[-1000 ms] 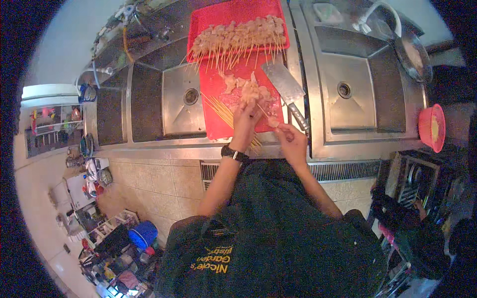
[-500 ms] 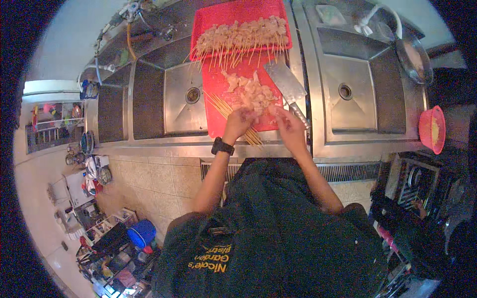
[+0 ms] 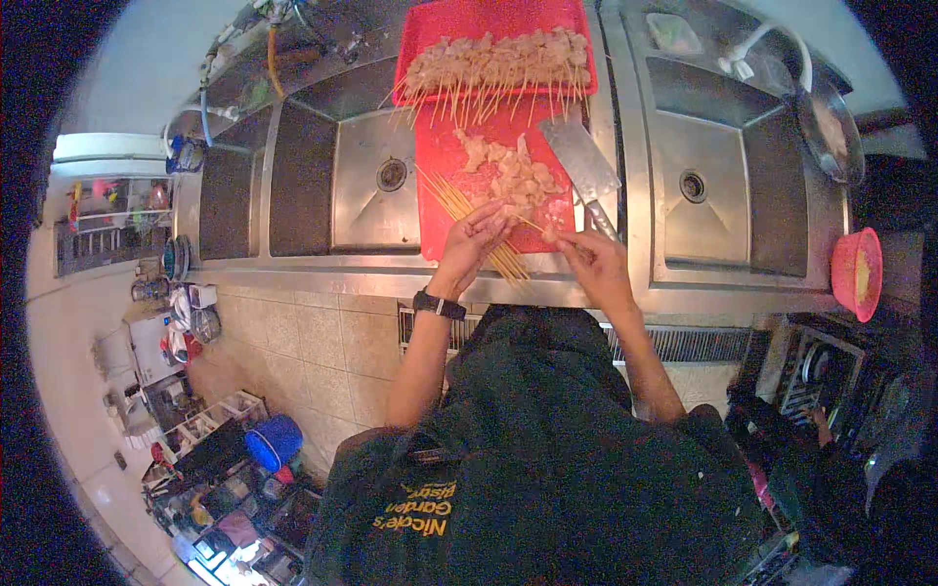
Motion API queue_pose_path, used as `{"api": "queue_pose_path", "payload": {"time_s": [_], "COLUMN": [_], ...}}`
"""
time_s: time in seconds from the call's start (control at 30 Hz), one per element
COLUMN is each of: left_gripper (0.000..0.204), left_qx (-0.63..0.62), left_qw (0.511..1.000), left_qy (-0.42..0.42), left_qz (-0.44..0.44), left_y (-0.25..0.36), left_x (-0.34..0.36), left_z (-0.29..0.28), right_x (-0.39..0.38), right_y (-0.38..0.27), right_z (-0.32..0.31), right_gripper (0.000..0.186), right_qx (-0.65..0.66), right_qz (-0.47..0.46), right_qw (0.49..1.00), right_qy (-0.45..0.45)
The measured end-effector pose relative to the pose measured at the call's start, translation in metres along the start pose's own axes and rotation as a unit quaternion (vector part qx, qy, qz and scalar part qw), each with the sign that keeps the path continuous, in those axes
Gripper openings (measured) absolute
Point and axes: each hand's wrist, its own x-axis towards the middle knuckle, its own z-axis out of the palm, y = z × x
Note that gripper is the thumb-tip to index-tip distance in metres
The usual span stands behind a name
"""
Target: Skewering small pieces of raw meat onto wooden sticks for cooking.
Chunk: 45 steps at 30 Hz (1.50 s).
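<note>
My left hand (image 3: 477,234), with a black watch at its wrist, grips a thin bamboo skewer (image 3: 529,224) that points right. At the skewer's right end my right hand (image 3: 592,262) pinches a small piece of raw meat (image 3: 550,235); whether the tip is through it I cannot tell. Both hands are over the near part of a red cutting board (image 3: 436,146). Just beyond them lies a heap of raw meat pieces (image 3: 518,178). Loose bamboo skewers (image 3: 447,198) lie slanted on the board's left side, partly under my left hand.
A cleaver (image 3: 578,161) rests along the board's right edge. Behind the board, a red tray (image 3: 489,17) holds rows of skewered meat (image 3: 493,64). Steel sinks (image 3: 366,210) flank the board. At far right are a pink basin (image 3: 844,278) and a pan (image 3: 816,117).
My hands have drawn a little apart, and the skewer between them now shows. The right hand has turned and pinches a meat piece. The whole view has shifted slightly.
</note>
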Motion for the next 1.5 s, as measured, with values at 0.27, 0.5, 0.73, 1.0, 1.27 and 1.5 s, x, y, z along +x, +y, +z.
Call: {"api": "queue_pose_path", "payload": {"time_s": [0.27,0.5,0.73,1.0,1.27,1.5], "left_gripper": [0.035,0.032,0.031,0.031,0.027,0.037], "left_qx": [0.103,0.194,0.25,0.243,0.358,0.271], "left_qw": [0.995,0.98,0.967,0.968,0.923,0.949], "left_qy": [-0.017,-0.032,-0.049,-0.056,-0.054,-0.031], "left_qz": [0.011,0.026,0.031,0.033,0.126,0.156], "left_y": [0.013,0.023,0.03,0.031,0.041,0.039], "left_x": [-0.007,-0.008,-0.011,-0.011,-0.011,-0.008], "left_z": [-0.002,0.004,0.017,0.032,0.046,0.065], "right_x": [0.014,0.015,0.014,0.009,0.002,-0.014], "right_y": [-0.028,-0.027,-0.022,-0.029,-0.012,0.005], "right_z": [-0.036,-0.046,-0.05,-0.046,-0.028,0.004], "right_gripper": [0.018,0.022,0.016,0.032,0.014,0.023], "right_qx": [-0.059,-0.108,-0.137,-0.125,-0.043,0.199], "right_qz": [-0.056,-0.083,-0.11,-0.123,-0.077,0.126], "right_qw": [0.997,0.991,0.984,0.984,0.993,0.971], "right_qy": [-0.013,-0.003,0.022,0.032,0.076,0.049]}}
